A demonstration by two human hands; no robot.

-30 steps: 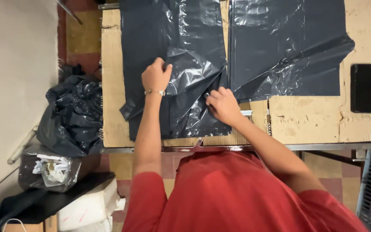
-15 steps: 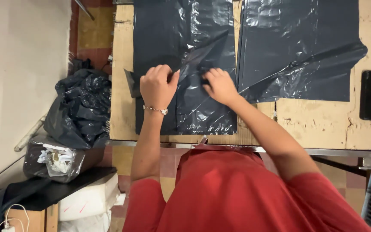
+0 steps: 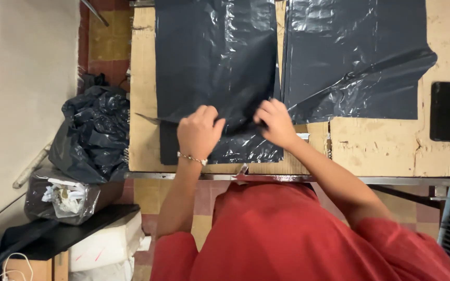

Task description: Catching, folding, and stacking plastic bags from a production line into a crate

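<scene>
Left hand (image 3: 200,132) and right hand (image 3: 276,124), both curled, pinching the near part of a dark plastic sheet (image 3: 217,67) between fingers and thumb, knuckles facing up; a thin bracelet (image 3: 192,158) circling the left wrist. Dark plastic sheet lying flat on the left half of the cardboard-covered surface (image 3: 381,145), its near edge bunching and creasing between the two hands, close to the near edge of the surface. Second dark plastic sheet (image 3: 355,57) lying just to the right, touching or nearly touching the first along a straight seam, its right near corner folding over. Flat black rectangular object (image 3: 448,111) resting at the far right of the surface, well apart from both sheets. Heap of crumpled black bags (image 3: 92,132) sitting on the floor to the left of the surface, with a clear-and-dark bag holding white scraps (image 3: 63,198) just nearer. White rectangular package (image 3: 105,247) lying at the near left beneath a black shelf edge. Red garment (image 3: 287,234) filling the near foreground.
</scene>
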